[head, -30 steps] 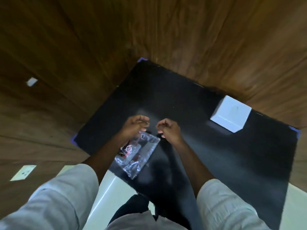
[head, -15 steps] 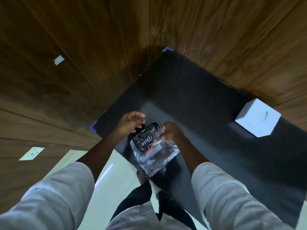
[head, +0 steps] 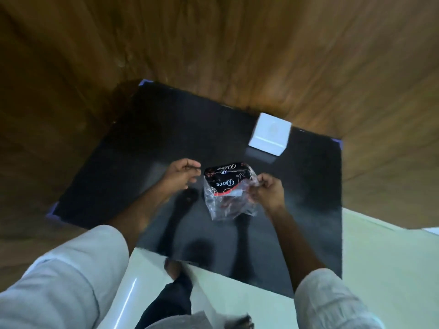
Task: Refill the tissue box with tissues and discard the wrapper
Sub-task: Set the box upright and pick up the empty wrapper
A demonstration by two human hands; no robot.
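A clear plastic wrapper with a black and red printed panel hangs above the black table. My right hand pinches the wrapper's right edge. My left hand is just left of the wrapper, fingers loosely curled, not touching it. The white tissue box stands at the table's far right, apart from both hands. No tissues are visible.
Wooden wall panels rise behind and left of the table. Pale floor tiles lie below the table's near edge. My legs and a foot show under the near edge.
The wrapper has swung to the right in my right hand and now hangs with its printed panel up. My left hand has let go of it. The camera view has shifted.
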